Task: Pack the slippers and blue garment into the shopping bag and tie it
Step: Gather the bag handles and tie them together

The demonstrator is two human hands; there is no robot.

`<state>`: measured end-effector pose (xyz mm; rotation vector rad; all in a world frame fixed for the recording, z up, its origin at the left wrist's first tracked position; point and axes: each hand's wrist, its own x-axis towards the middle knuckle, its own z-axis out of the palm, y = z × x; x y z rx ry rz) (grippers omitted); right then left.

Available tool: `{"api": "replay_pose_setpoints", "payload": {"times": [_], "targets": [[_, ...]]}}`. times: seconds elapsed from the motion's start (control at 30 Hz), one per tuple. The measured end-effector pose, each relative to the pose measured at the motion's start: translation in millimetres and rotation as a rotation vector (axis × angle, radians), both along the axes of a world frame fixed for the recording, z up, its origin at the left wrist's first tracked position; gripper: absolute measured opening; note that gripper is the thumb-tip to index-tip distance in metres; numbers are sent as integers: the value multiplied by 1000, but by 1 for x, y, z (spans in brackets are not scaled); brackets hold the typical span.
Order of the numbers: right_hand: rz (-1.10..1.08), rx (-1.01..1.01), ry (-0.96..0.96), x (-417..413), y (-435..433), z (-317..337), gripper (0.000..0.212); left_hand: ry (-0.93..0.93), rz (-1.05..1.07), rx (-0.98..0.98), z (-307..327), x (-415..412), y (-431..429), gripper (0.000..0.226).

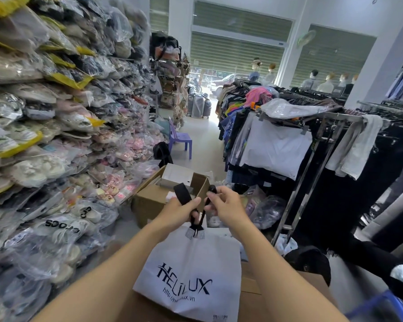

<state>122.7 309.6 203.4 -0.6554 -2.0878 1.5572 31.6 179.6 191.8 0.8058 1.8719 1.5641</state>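
A white shopping bag (pixel 196 270) printed HELILUX hangs in front of me, resting on a brown carton (pixel 251 298). Its two black strap handles (pixel 183 194) rise from the bag's top. My left hand (pixel 179 212) is shut on one wide black strap, which loops up over my fingers. My right hand (pixel 226 205) pinches the other black strap between thumb and fingers. The straps cross between my hands just above the bag's mouth. The slippers and the blue garment are not visible; the bag's inside is hidden.
A tall wall of slippers in plastic bags (pixel 56 135) fills the left. An open cardboard box (pixel 154 198) stands on the floor ahead, a purple plastic chair (pixel 180 138) behind it. Clothing racks (pixel 312 145) crowd the right. A narrow aisle runs forward between them.
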Motion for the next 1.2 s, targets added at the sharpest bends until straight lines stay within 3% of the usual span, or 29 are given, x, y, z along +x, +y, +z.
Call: {"api": "replay_pose_setpoints", "payload": {"times": [0.3,0.5,0.67,0.8,0.87,1.0,1.2], "targets": [[73,-37,63,-2,-12,2,9,396,190,-165,-18,6,0,13],[91,-8,-75,5,-13,-8,9,377,239,-132,-23,8,2,10],[78,210,-125,1,-13,-20,31,352,216,-113,-24,9,1,6],[30,300,-75,5,-7,-27,10,331,258,-157,-20,0,0,8],[93,387,-20,8,-8,-29,4,416,213,-228,-19,-1,3,15],[260,620,-55,12,-9,-19,31,569,-42,-328,-21,1,6,26],[271,553,-347,15,2,-4,26,681,-105,-249,-25,-6,-2,32]]}}
